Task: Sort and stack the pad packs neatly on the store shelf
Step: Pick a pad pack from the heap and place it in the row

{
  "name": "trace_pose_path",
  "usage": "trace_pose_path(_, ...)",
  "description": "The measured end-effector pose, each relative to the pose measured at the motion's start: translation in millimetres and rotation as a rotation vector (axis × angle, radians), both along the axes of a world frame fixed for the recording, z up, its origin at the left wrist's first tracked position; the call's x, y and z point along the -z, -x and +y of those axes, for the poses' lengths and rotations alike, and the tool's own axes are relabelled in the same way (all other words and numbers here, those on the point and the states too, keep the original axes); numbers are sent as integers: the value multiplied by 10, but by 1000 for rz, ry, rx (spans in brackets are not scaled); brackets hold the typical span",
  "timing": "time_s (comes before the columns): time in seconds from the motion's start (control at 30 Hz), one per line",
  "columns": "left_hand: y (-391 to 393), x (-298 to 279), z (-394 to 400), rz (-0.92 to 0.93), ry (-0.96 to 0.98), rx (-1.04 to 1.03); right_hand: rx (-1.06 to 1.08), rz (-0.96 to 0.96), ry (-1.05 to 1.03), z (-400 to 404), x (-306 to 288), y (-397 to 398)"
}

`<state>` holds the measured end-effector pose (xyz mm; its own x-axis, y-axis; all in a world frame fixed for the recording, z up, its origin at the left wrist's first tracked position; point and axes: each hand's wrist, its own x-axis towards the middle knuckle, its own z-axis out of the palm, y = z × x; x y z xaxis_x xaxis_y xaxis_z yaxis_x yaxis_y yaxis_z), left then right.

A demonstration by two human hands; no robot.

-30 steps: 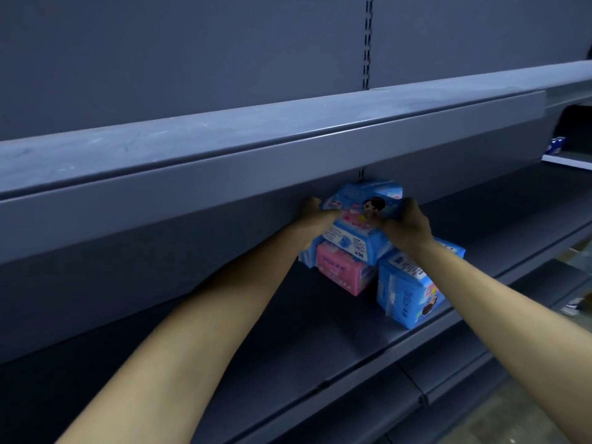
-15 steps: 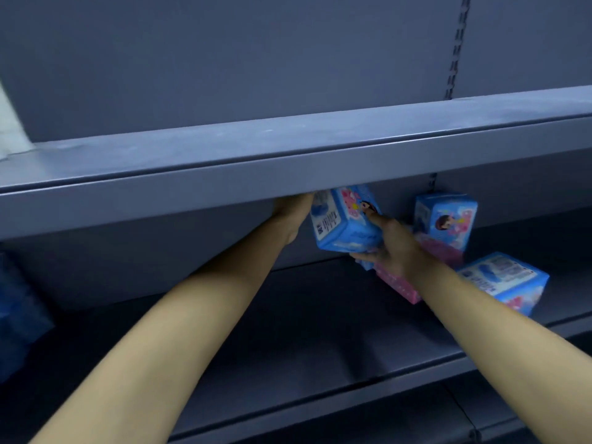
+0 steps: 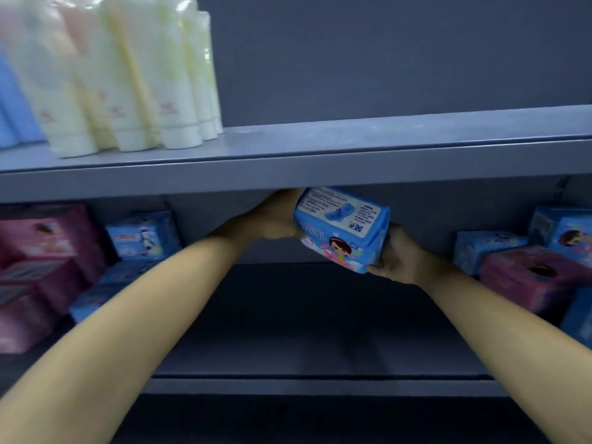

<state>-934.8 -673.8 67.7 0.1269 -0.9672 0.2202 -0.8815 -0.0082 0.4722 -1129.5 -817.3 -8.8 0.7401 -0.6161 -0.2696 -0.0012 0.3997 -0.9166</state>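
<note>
A blue pad pack (image 3: pixel 341 229) with a cartoon face hangs in the air just under the upper shelf board. My left hand (image 3: pixel 275 217) grips its left end and my right hand (image 3: pixel 395 254) holds its right end from below. On the grey shelf (image 3: pixel 304 315), a stack of pink packs (image 3: pixel 41 267) and blue packs (image 3: pixel 141 235) stands at the left. Another group lies at the right: a pink pack (image 3: pixel 531 274) with blue packs (image 3: pixel 480 248) behind it.
The upper shelf board (image 3: pixel 320 168) runs right above my hands. Pale tubes (image 3: pixel 128 78) stand on it at the left, blurred. The shelf's front lip (image 3: pixel 304 384) runs below my forearms.
My view and both hands have swung left along the shelf, carrying the blue pack away from the right group. The left stack and the tubes have come into view.
</note>
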Motion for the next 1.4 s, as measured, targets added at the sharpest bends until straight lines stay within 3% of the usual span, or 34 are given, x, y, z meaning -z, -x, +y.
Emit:
trace_pose_path(0.17,-377,9,665,98,-131,-32,-123,113,26,536,-42,-469)
trace_pose_path(0.3,-659,79,1190,93,-153,-162,-89,255,218,1003,-140,-800)
trace_pose_path(0.5,-968,179,1914,342,-29,-331,-55,0,554,1742,-291,-1208)
trace_pose_path(0.6,-1103,176,2270,293,-12,-348,-121,-108,679,2027,-313,-1360)
trace_pose_path(0.73,-1274,195,2737,286,-8,-398,-255,-69,890,2369,-314,-1622)
trace_pose_path(1.03,-1828,265,3726,395,47,-540,-361,-120,953,3115,-255,-2474)
trace_pose_path(1.17,-2150,262,4073,362,45,-646,-412,-98,1096,3376,-295,-2935)
trace_pose_path(1.4,-2848,208,4503,400,108,-802,-557,-222,1317,3678,-410,-3954)
